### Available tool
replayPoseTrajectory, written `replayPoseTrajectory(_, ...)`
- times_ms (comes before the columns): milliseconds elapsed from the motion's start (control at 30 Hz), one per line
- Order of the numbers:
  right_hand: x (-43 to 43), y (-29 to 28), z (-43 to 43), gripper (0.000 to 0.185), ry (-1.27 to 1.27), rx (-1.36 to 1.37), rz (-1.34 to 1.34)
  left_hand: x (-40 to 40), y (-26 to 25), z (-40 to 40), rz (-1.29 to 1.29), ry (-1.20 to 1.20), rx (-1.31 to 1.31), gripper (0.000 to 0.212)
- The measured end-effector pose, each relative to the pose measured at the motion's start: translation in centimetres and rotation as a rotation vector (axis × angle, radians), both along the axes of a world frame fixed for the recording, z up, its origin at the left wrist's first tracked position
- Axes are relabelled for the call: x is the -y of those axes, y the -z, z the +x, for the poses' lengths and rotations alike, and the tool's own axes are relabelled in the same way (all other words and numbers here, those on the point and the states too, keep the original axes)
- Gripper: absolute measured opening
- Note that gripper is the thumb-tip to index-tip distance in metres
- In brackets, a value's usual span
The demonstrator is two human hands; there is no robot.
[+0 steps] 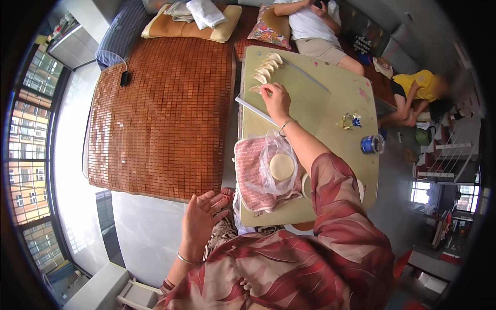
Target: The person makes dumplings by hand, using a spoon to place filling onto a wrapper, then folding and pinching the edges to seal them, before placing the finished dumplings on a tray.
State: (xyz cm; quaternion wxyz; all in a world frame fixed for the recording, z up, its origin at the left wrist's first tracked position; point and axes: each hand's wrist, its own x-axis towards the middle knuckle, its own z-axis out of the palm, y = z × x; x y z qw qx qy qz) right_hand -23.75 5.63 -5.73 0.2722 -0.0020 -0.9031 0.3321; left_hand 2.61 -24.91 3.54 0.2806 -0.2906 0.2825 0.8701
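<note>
My right hand [276,101] reaches across the table, thumb and fingertips pinched at the edge of a pale folded dumpling [255,89]. This dumpling is at the near end of a row of several dumplings [266,69] on a translucent mat [298,93]. Palm up and fingers apart, my left hand [199,223] is empty beside the table's near left corner. Under my right forearm, a stack of round dough wrappers [281,167] rests in a clear plastic bag [267,180] on a pink striped towel [248,162]. My right sleeve partly hides a pale round dish [307,186].
The pale green table [348,166] holds a blue-labelled jar [372,144] and a small shiny trinket [352,121] at right. A bed with a brown tile mat [162,116] adjoins its left side. A person [316,27] sits beyond it; another in yellow [416,87] sits farther right.
</note>
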Motion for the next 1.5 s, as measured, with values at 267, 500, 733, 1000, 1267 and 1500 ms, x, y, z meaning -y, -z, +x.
replayPoseTrajectory(267,-0.4,2.6,-3.7,0.002,0.047,0.056,0.028,-1.7,0.9,0.8,-0.026,-0.092,0.072,0.047)
replayPoseTrajectory(500,-0.4,3.1,-4.2,0.002,0.078,0.101,0.07,-1.9,1.3,0.4,-0.018,-0.093,0.043,0.048)
replayPoseTrajectory(733,-0.7,3.7,-4.4,0.004,0.058,0.101,0.061,-2.4,1.2,0.2,-0.015,-0.081,0.041,0.048)
replayPoseTrajectory(1000,-1.7,1.3,-1.7,0.019,-0.001,0.085,0.062,-2.6,0.8,-0.5,-0.024,-0.026,0.021,0.046)
replayPoseTrajectory(1267,-4.7,-6.2,13.8,0.013,-0.291,0.349,-0.089,-3.2,0.1,-2.9,-0.023,0.1,0.012,0.044)
replayPoseTrajectory(1500,-4.4,-3.9,23.2,0.024,-0.417,0.397,0.296,-4.0,0.1,-3.6,0.03,0.264,-0.067,0.043)
